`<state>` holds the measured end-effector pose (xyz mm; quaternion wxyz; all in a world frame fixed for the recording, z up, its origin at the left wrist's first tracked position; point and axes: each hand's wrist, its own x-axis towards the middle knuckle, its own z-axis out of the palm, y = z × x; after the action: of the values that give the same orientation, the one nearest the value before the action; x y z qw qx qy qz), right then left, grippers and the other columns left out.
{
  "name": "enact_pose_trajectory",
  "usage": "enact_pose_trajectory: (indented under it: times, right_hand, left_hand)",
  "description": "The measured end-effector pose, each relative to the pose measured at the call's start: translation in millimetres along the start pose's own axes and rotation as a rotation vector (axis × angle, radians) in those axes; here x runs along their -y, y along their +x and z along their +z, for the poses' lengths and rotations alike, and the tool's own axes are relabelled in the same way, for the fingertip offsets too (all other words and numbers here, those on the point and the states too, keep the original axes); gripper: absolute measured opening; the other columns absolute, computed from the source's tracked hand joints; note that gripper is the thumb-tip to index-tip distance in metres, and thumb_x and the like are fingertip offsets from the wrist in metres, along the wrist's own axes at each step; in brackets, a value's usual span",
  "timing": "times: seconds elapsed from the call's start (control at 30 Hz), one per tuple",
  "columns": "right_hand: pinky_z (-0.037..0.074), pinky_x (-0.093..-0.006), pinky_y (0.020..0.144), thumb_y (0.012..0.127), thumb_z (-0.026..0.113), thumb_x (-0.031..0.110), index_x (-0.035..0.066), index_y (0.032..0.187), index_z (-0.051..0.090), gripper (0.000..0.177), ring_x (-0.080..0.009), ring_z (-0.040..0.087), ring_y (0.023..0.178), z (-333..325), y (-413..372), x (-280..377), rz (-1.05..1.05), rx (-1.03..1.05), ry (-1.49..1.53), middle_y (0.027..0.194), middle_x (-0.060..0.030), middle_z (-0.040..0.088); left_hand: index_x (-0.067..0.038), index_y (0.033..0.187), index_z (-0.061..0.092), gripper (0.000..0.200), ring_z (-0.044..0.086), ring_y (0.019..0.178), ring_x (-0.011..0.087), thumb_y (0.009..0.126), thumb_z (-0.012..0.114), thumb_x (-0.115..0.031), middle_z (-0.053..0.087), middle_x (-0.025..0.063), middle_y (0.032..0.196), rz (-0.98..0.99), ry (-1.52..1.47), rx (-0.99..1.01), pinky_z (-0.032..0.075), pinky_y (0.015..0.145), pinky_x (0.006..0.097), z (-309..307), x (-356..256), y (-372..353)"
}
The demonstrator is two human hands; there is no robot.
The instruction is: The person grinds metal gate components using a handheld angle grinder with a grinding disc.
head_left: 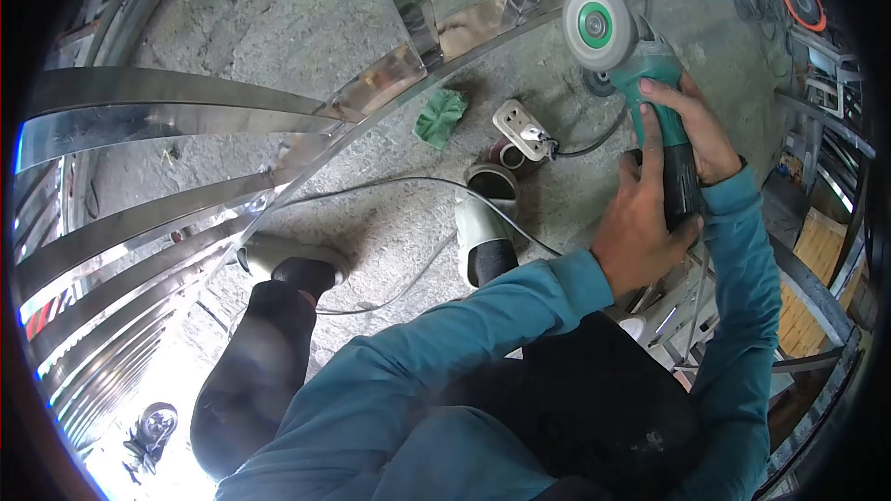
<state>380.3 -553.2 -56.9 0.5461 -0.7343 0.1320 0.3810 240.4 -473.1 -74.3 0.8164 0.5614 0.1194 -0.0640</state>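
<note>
A green and black angle grinder (657,65) is held up at the upper right, its pale disc (574,37) with a green ring facing me. My left hand (640,223) is closed round the black rear body, with the index finger stretched along the side toward the green housing. On the far side, my right hand (710,134) wraps the green housing with its fingertips over the top. The disc overlaps the edge of a curved shiny metal frame (445,60) in this view.
Shiny metal slats (158,121) fan out along the left. On the concrete floor lie a green cloth (440,118), a white power strip (520,128) and a loose grey cable (408,179) near my shoes (473,223). An orange-rimmed disc (804,4) and metal bars stand at right.
</note>
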Motion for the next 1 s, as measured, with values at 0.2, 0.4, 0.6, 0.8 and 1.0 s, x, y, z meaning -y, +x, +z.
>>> enact_pose_trajectory:
  times: [0.2,0.4,0.6,0.8,1.0]
  right_hand:
    - [0.059,-0.0325,0.062,0.091,0.073,0.027,0.004,0.126,0.051,0.047,-0.0158,0.065,0.074,6,28,2,-0.031,0.033,0.02,0.093,-0.006,0.06]
    - [0.058,-0.0317,0.063,0.092,0.073,0.03,0.004,0.122,0.054,0.044,-0.0148,0.064,0.074,11,54,1,-0.026,0.057,0.009,0.092,-0.005,0.06]
    - [0.058,-0.0318,0.065,0.092,0.073,0.029,0.004,0.125,0.054,0.045,-0.0146,0.064,0.075,8,41,-1,0.006,0.053,-0.008,0.097,-0.0064,0.06]
    - [0.053,-0.0294,0.085,0.088,0.076,0.023,0.004,0.137,0.05,0.058,-0.0176,0.063,0.101,-2,12,-26,-0.008,0.022,0.12,0.117,-0.0085,0.061]
    - [0.052,-0.0332,0.092,0.08,0.079,0.014,0.008,0.15,0.032,0.085,-0.0258,0.061,0.112,-7,-15,-20,-0.113,0.157,0.132,0.128,-0.0136,0.057]
  left_hand:
    - [0.006,0.157,-0.002,0.12,0.059,0.109,0.0466,0.074,0.083,-0.016,0.05,0.0345,0.121,0.032,0.087,-0.027,0.048,0.099,0.045,-20,1,19]
    - [0.009,0.156,0.004,0.119,0.06,0.111,0.0434,0.072,0.083,-0.021,0.051,0.0339,0.123,0.012,0.115,-0.081,0.05,0.098,0.043,-30,4,34]
    - [0.009,0.156,0.003,0.119,0.059,0.112,0.0445,0.072,0.082,-0.019,0.05,0.0344,0.124,0.018,0.159,-0.091,0.05,0.097,0.0437,-18,5,25]
    - [0.005,0.157,-0.002,0.119,0.054,0.119,0.0459,0.073,0.079,-0.014,0.043,0.0364,0.134,0.052,0.168,-0.023,0.05,0.097,0.0456,-18,18,6]
    - [-0.001,0.157,-0.017,0.125,0.041,0.138,0.0383,0.075,0.078,-0.006,0.02,0.0304,0.156,0.214,-0.104,0.111,0.039,0.112,0.0477,-8,47,-13]
